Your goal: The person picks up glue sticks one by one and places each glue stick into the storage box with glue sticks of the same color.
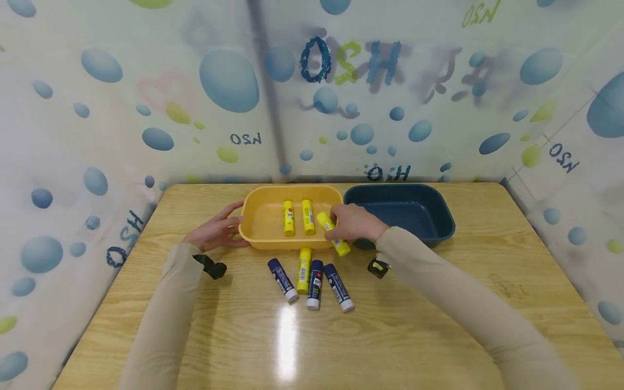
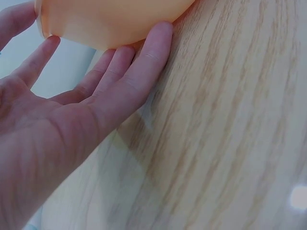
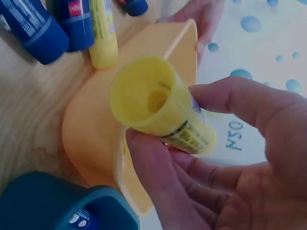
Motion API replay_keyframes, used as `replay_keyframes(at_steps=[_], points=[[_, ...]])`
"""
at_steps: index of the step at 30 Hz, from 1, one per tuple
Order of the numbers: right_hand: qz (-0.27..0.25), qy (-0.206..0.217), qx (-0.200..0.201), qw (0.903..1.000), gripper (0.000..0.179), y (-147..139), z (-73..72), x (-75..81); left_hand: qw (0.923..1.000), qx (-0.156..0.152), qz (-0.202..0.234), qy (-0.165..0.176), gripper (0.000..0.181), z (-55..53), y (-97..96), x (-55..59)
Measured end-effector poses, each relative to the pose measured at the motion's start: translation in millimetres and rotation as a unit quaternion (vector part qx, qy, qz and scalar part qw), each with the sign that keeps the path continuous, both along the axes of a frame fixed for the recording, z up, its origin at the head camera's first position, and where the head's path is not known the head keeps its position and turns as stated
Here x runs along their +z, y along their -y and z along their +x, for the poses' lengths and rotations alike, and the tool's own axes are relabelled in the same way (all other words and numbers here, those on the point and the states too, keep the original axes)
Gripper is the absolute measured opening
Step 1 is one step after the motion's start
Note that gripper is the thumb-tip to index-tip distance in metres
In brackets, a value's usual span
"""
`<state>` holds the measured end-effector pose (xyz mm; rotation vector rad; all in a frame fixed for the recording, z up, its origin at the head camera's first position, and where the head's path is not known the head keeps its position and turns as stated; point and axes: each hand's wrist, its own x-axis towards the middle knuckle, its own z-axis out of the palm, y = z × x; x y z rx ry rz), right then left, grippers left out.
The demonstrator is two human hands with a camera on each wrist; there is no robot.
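Note:
My right hand (image 1: 358, 222) pinches a yellow glue stick (image 3: 189, 132) between thumb and fingers, over the front right rim of the yellow tray (image 1: 265, 243). The stick is tilted, its hollow end facing the right wrist camera. Two yellow glue sticks, a left one (image 1: 288, 218) and a right one (image 1: 309, 217), lie inside that tray. At the tray's left end, my left hand (image 1: 216, 227) touches the outer wall and rim with extended fingers. Just in front lie another yellow glue stick (image 1: 303, 271) and three dark blue ones (image 1: 314, 284) with white ends.
A dark blue tray (image 1: 439, 238) stands right beside the yellow one; in the right wrist view a blue glue stick (image 3: 82, 219) shows inside it. Both stand near the back of the wooden table (image 1: 390, 336), before a patterned curtain (image 1: 312, 130).

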<state>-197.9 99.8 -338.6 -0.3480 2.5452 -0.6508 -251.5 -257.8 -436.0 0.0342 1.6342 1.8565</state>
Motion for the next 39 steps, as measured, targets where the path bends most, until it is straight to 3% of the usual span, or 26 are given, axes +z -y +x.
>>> replay_keyframes(at_steps=[21, 39], points=[[-0.002, 0.015, -0.051, 0.9986, 0.041, 11.3, -48.8, -4.0, 1.0, -0.007, 0.005, 0.002, 0.061, -1.9, 2.8, -0.9], [0.049, 0.079, -0.102, 0.9904, 0.038, 29.5, -90.5, -22.1, 0.9999, 0.013, 0.01, 0.003, 0.062, 1.7, 0.0, -1.3]])
